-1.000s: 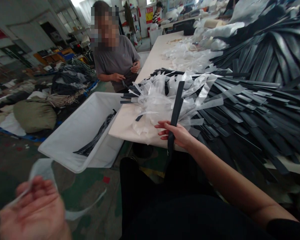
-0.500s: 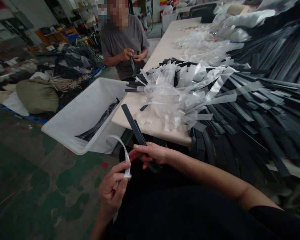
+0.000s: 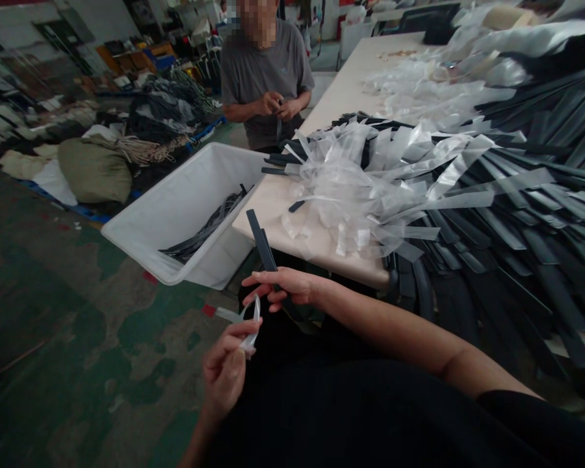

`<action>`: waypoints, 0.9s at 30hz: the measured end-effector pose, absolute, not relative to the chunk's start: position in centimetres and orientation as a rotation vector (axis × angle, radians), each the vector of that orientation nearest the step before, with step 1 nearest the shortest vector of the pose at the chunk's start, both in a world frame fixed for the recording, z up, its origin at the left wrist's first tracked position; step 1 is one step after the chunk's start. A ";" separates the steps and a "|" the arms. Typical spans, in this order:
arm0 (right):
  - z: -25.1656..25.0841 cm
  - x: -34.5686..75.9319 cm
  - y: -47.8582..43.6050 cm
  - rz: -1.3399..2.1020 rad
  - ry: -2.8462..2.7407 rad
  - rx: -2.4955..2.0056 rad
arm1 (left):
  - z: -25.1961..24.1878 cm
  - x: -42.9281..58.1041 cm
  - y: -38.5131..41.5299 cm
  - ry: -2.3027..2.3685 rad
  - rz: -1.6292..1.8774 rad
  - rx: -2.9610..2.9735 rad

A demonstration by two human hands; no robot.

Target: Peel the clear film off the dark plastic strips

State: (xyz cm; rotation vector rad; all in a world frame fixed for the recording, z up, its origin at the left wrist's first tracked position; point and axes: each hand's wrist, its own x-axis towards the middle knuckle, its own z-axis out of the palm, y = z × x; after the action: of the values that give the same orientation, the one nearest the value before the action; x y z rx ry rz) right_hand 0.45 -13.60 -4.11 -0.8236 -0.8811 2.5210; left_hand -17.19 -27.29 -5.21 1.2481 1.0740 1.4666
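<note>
My left hand (image 3: 227, 367) pinches a clear plastic film strip (image 3: 251, 335) between thumb and fingers. The film loops upward and its loose tail hangs out to the left over the floor. Just above and to the right, my right hand (image 3: 292, 286) is closed around a few flat black strips (image 3: 262, 244), whose ends stick up past the thumb. Their lower ends are hidden by the hand and dark clothing. The two hands are close together, near the table corner, with the film close to my right fingertips.
A heap of clear film strips (image 3: 341, 175) lies on the pale table (image 3: 344, 257), beside many black strips (image 3: 507, 273) on the right. A white bin (image 3: 141, 237) holding black strips stands left of the table. Across it, a co-worker (image 3: 268, 71) handles a dark strip.
The film's free end has dropped from an upward curl to a lower loop. Both hands stay close together, still holding their strips. The view has turned slightly left.
</note>
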 end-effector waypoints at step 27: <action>-3.3 -1.5 -13.5 1.825 -1.270 -0.956 | -7.1 -19.7 -24.7 1.344 1.413 0.726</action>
State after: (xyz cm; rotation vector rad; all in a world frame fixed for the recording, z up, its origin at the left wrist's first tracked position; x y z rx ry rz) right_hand -1.54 -13.48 -3.29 -0.9562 -1.2699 1.8252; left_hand -19.68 -24.71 -7.14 0.7260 1.3440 1.4129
